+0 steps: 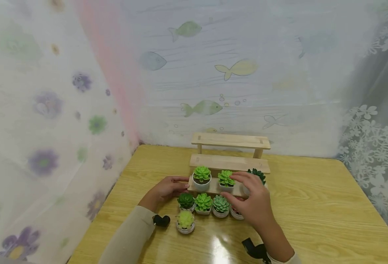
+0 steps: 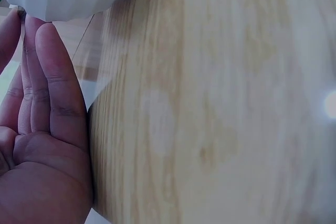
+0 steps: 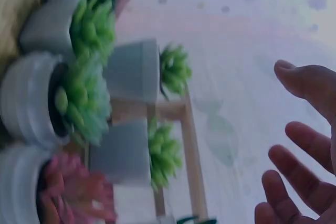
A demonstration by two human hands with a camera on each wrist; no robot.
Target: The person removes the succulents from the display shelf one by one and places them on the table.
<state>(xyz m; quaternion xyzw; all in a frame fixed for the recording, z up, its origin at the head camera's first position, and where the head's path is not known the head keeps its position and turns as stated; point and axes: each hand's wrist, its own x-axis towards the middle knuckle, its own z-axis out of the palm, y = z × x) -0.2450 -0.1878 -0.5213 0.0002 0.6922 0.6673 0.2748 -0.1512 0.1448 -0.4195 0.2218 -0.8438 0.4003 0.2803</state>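
A three-tier wooden stand (image 1: 231,140) stands on the table with potted succulents along its lowest step. My left hand (image 1: 166,188) pinches the left end of that step between thumb and fingers, close to the bright green succulent (image 1: 202,179) in a white pot. Over the step's right half hovers my right hand (image 1: 255,201), fingers spread and holding nothing. Its fingertips overlap the middle green succulent (image 1: 226,178) in the head view, but the right wrist view shows them apart from the pots. Behind the right hand, a dark green succulent (image 1: 259,174) is partly hidden.
Before the stand runs a row of pots: a dark green succulent (image 1: 185,200), a bright green one (image 1: 203,202), a pale green one (image 1: 221,204) and a reddish one (image 3: 76,190). A yellow-green succulent (image 1: 185,220) sits nearer. A patterned curtain (image 1: 213,80) hangs behind the table (image 1: 312,212).
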